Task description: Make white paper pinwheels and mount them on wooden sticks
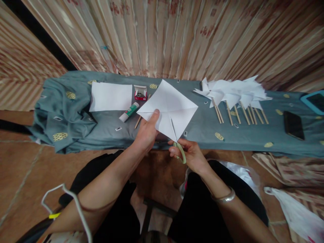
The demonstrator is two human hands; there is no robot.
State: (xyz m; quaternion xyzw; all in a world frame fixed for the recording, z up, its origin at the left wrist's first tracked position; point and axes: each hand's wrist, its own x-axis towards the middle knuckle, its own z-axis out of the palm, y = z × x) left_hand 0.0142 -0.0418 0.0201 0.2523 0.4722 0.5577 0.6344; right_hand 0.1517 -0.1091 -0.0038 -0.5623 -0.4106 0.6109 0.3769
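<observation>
A creased white paper square is turned cornerwise above the cloth-covered table. My left hand grips its lower left edge, thumb on top and fingers hidden underneath. In my right hand is a pair of scissors with pale green handles. One blade lies over the paper, pointing from the near corner toward the middle; the other blade is hidden below the sheet. Left of the paper are a green and white glue stick, a small red box of metal pins and a thin wooden stick, partly covered.
A stack of white paper lies at the left on the grey-green cloth. Several white paper pinwheels on wooden sticks overlap at the right. Beyond them are a dark phone and a blue-framed device. A pleated curtain hangs behind.
</observation>
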